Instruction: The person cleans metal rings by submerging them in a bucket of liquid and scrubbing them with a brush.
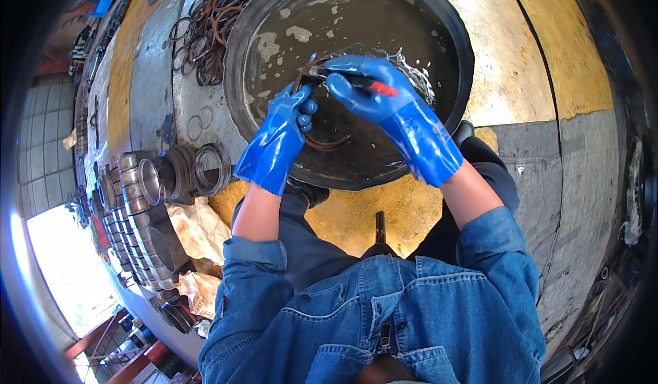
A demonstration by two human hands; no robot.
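Observation:
Both my hands wear long blue rubber gloves and work over a wide dark round tub [235, 103] of murky, foam-flecked liquid. My left hand [291, 110] is closed on a rusty metal ring [327, 145], whose lower curve hangs over the liquid. In my right hand [370, 89], the fingers wrap round a hand tool [384, 89] with a black and red handle. The tool's far end meets the ring near my left fingertips; its working head is too small and hidden to tell.
Several rusty rings [212, 27] lie heaped beyond the tub's left side. Stacked metal cylinders [140, 185] and wire-like rings [211, 168] stand at left, next to crumpled brown paper [199, 226]. Metal plates [514, 48] cover the floor; my legs straddle the tub's near side.

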